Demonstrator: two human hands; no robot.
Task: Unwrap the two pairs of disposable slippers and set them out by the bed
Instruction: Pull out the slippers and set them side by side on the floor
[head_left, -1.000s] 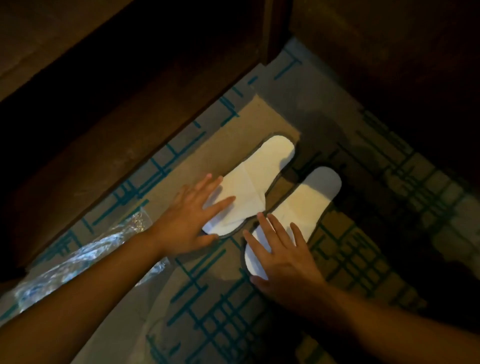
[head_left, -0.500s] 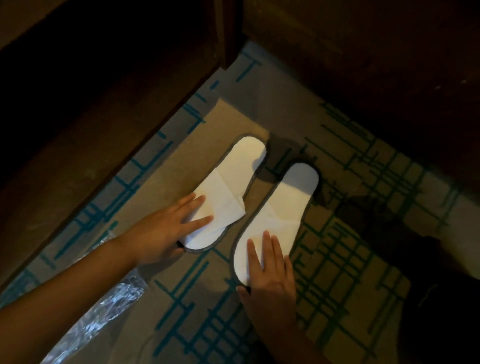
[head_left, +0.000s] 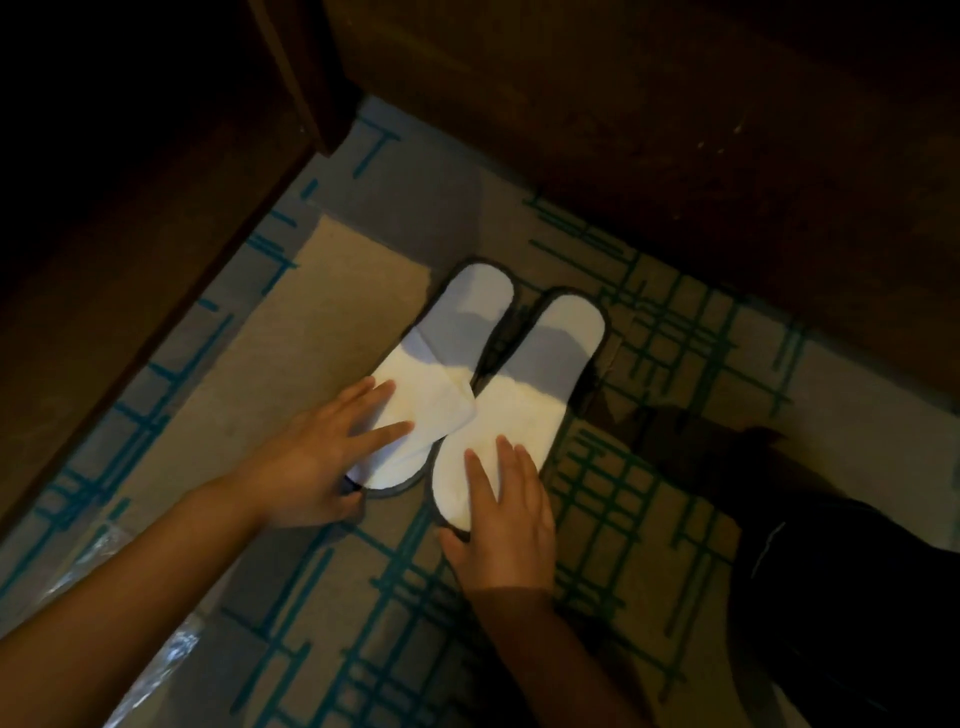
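Observation:
Two white disposable slippers with dark edging lie flat on the patterned carpet (head_left: 332, 322), side by side and touching. My left hand (head_left: 322, 462) has its fingers spread over the near end of the left slipper (head_left: 452, 332), with the thumb tucked at its edge. Over the near end of the right slipper (head_left: 535, 405) rests my right hand (head_left: 504, 525), fingers on top and thumb at the rim. Only this one pair is in view.
A dark wooden bed frame (head_left: 130, 234) runs along the left. Dark wooden furniture (head_left: 623, 130) closes the far side. Crumpled clear plastic wrapping (head_left: 171, 654) lies on the carpet under my left forearm. A dark shape (head_left: 857, 597) fills the lower right.
Both hands have slid the slippers together; the gap between them has closed and they now touch, lying nearly parallel. My view has shifted left.

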